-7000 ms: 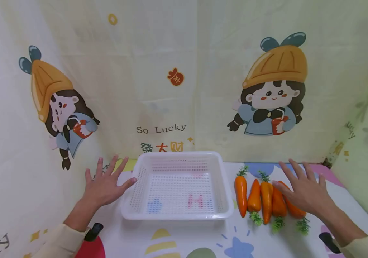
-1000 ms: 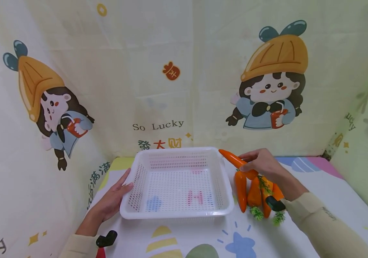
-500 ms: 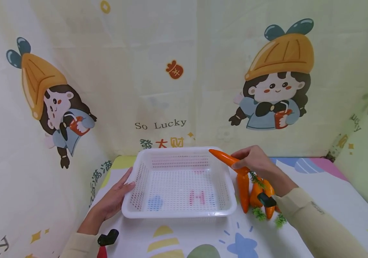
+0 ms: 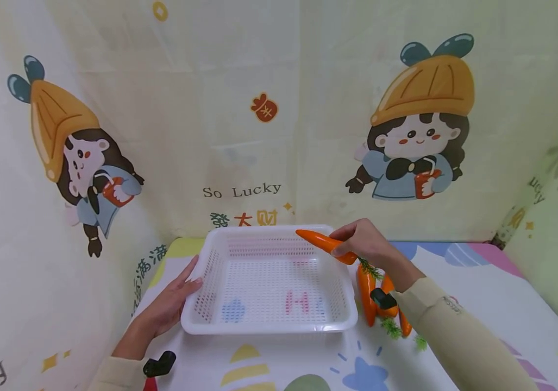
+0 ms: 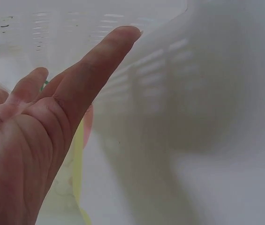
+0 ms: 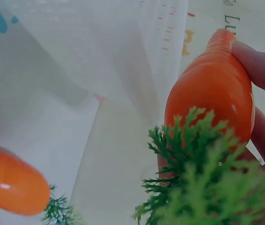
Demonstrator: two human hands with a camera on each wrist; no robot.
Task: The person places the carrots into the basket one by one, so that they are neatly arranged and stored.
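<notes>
In my right hand (image 4: 365, 241) I pinch a toy carrot (image 4: 325, 243) between thumb and fingers, its tip pointing left over the right back part of a white plastic basket (image 4: 269, 328). The right wrist view shows the thick end of this carrot (image 6: 207, 96) and its green leaves (image 6: 202, 173) up close. My left hand (image 4: 168, 301) rests at the basket's left side with straight fingers, the thumb near the rim. From the left wrist, the hand (image 5: 52, 103) lies under the basket's slotted wall (image 5: 76, 28). Bare mesh shows across the basket's floor.
Several more toy carrots (image 4: 367, 296) lie on the table right of the basket, partly hidden by my right arm and wrist strap. A patterned cloth (image 4: 318, 369) covers the table. Cartoon-printed curtains (image 4: 259, 152) stand at the back and both sides.
Seven seconds ago both hands were spread, the right over the row of carrots. Since then my right hand has picked up one carrot and moved left with it over the basket. My left hand came to the basket's side.
</notes>
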